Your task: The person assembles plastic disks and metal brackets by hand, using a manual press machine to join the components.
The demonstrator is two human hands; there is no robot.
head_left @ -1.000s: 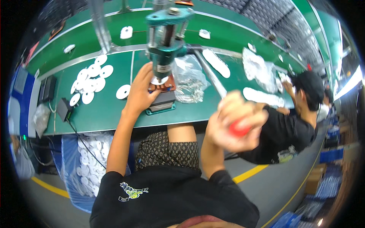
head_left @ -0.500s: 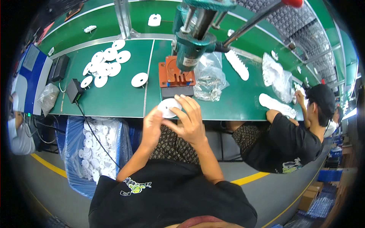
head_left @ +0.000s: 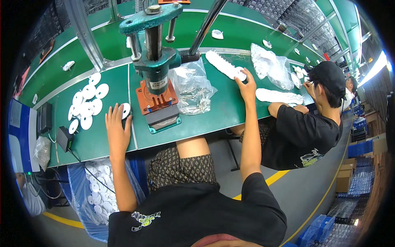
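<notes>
My left hand (head_left: 118,128) lies low over the green bench at the left, fingers stretched out and thumb apart. Between its index finger and thumb a white round disc (head_left: 126,110) with a dark centre hole is partly covered; I cannot tell how firmly they touch. At the right, my right hand (head_left: 247,87) reaches out over the bench, thumb and fingers closed around another white disc (head_left: 241,73). This disc is at the near end of a long row of stacked white parts (head_left: 222,64). Between my hands stands a green hand press (head_left: 156,61) above an orange fixture plate (head_left: 148,101).
A loose pile of white discs (head_left: 87,108) lies at the left, by a black power adapter (head_left: 65,139). Clear bags of metal pins (head_left: 193,92) and white parts (head_left: 271,66) lie on the bench. A blue-lined bin (head_left: 78,185) stands below. A co-worker (head_left: 308,127) sits at the right.
My hands have parted from the white disc they held together. The left moved to the disc on the left of the bench, the right to the stacked row. The view has shifted right.
</notes>
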